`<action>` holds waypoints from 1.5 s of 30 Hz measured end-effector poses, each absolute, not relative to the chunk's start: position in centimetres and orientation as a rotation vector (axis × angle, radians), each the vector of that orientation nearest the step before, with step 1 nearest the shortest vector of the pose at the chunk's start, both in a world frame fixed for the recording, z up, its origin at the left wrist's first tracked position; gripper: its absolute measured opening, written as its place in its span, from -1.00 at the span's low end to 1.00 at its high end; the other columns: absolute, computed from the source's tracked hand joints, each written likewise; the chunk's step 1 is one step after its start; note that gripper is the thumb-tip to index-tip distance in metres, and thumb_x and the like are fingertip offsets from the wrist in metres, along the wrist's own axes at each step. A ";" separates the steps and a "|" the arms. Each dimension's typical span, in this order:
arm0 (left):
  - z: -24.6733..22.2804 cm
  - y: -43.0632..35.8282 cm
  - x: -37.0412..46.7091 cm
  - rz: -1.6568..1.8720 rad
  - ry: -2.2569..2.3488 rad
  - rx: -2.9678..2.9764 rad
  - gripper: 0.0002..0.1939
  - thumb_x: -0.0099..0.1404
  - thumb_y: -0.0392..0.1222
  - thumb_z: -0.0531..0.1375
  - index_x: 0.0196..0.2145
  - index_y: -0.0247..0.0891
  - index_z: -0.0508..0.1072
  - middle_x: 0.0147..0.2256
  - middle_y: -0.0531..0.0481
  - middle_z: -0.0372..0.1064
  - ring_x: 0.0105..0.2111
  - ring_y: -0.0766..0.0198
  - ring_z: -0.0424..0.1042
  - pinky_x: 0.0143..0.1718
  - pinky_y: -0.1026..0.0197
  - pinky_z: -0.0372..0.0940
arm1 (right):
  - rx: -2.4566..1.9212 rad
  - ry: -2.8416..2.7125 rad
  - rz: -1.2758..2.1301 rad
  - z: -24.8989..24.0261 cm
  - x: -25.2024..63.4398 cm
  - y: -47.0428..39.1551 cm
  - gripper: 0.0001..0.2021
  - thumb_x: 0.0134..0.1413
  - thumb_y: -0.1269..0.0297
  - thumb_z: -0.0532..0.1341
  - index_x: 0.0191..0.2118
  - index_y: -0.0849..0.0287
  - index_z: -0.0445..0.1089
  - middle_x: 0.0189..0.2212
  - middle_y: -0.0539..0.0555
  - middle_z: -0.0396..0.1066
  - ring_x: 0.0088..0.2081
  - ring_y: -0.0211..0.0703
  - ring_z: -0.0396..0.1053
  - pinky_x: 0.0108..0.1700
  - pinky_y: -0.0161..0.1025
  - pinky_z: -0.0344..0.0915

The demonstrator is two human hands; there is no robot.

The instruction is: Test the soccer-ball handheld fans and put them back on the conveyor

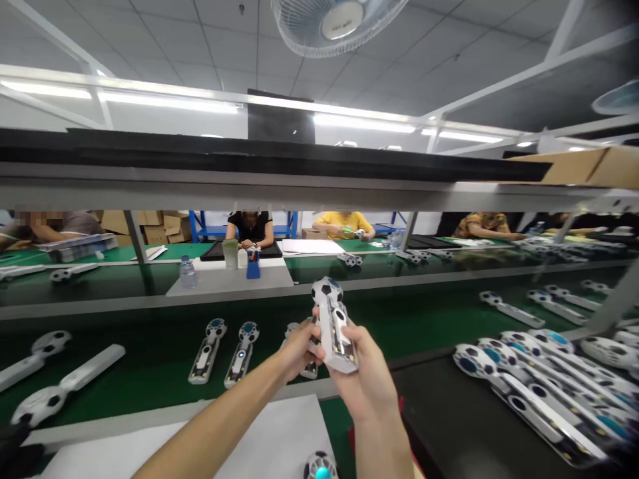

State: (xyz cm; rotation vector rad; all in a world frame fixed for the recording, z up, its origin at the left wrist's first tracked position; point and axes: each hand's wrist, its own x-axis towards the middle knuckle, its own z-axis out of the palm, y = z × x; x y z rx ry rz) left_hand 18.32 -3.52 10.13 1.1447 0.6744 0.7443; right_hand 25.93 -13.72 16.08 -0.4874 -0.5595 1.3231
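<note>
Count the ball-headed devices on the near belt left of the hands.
4: upper leftmost device, lower leftmost device, third device farther right, fourth device nearest the left hand, which partly hides more.

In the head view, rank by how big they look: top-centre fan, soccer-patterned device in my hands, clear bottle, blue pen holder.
1. Top-centre fan
2. Soccer-patterned device
3. Clear bottle and blue pen holder: too alike to rank

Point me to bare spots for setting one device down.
Free: the green surface between the held device and the devices lying farther right; the black tray's left part, beside its pile. Crowded: the tray's right side, heaped with devices, and the green surface left of the hands, with several devices.
</note>
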 end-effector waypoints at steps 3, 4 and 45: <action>12.5 -5.9 12.9 0.854 0.600 1.086 -0.72 0.34 -0.18 0.12 -0.01 -0.24 0.30 -0.29 -0.02 0.44 -0.42 0.26 0.48 -0.41 0.21 0.37 | -0.364 -0.665 1.413 17.0 26.0 -14.3 -0.68 -0.03 0.37 0.23 -0.10 0.25 0.52 -0.38 0.12 0.51 -0.50 -0.20 0.41 -0.45 -0.30 0.41; 13.3 -7.0 10.9 0.885 0.582 1.079 -0.66 0.29 -0.21 0.14 0.03 -0.22 0.27 -0.24 -0.06 0.47 -0.35 0.18 0.53 -0.33 0.15 0.41 | -0.341 -0.650 1.417 17.3 25.9 -14.5 -0.69 -0.05 0.38 0.23 -0.12 0.24 0.52 -0.34 0.13 0.52 -0.48 -0.21 0.41 -0.50 -0.34 0.38; 13.7 -12.2 -4.8 0.956 0.352 0.962 -0.61 0.21 -0.22 0.33 -0.06 -0.16 0.30 -0.30 -0.01 0.40 -0.39 0.23 0.45 -0.37 0.19 0.30 | -0.775 -1.135 1.389 14.0 14.3 -14.6 -0.14 0.07 0.21 0.28 0.40 -0.03 -0.19 -0.22 0.10 0.49 -0.37 -0.07 0.43 -0.31 -0.12 0.36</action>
